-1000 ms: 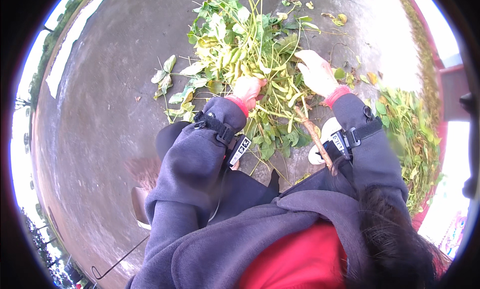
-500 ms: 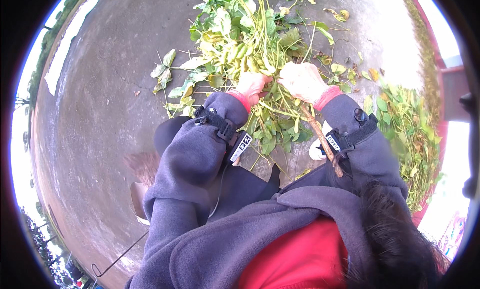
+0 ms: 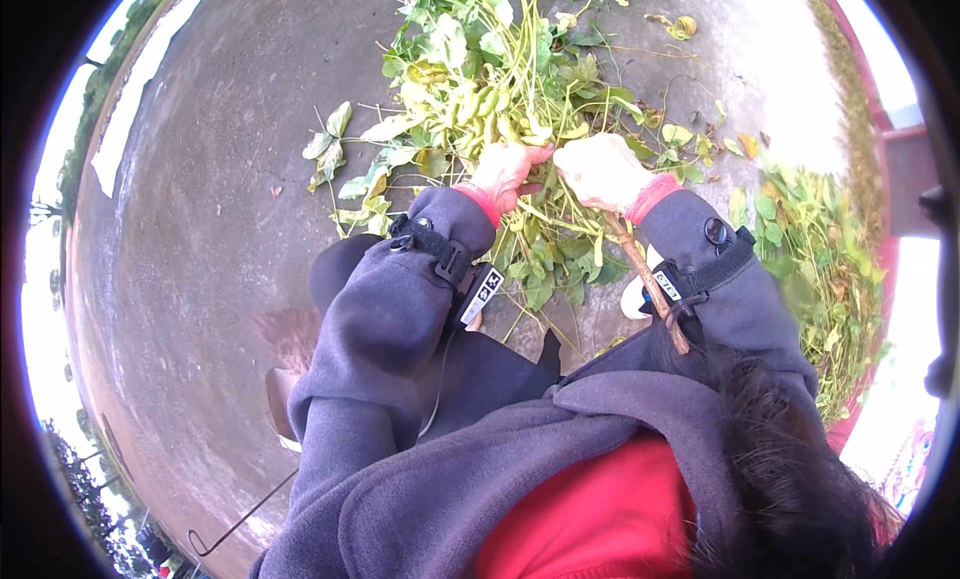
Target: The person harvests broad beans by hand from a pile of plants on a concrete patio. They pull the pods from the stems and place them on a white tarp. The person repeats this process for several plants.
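Observation:
My right hand [image 3: 602, 174] is wrapped around the stalk of a bean plant [image 3: 540, 241]. The brown, woody lower end of the stalk [image 3: 648, 284] sticks out below that hand toward my lap. Close beside it, my left hand [image 3: 503, 174] is closed with its thumb side toward the right hand. What its fingers grip is hidden. Just beyond the left hand lie plump green bean pods [image 3: 470, 111] among leaves and thin stems. Green leaves of the plant hang down below and between both hands.
Cut bean plants with yellowing leaves [image 3: 825, 269] are heaped at the right. Loose leaves [image 3: 328, 144] lie on the grey concrete ground [image 3: 210, 209]. A thin bent metal rod [image 3: 245, 519] shows at the lower left. A white shoe [image 3: 636, 299] is partly visible below my right hand.
My right hand has shifted slightly down and toward me with the stalk, and its fingers have turned a little. My left hand has barely moved.

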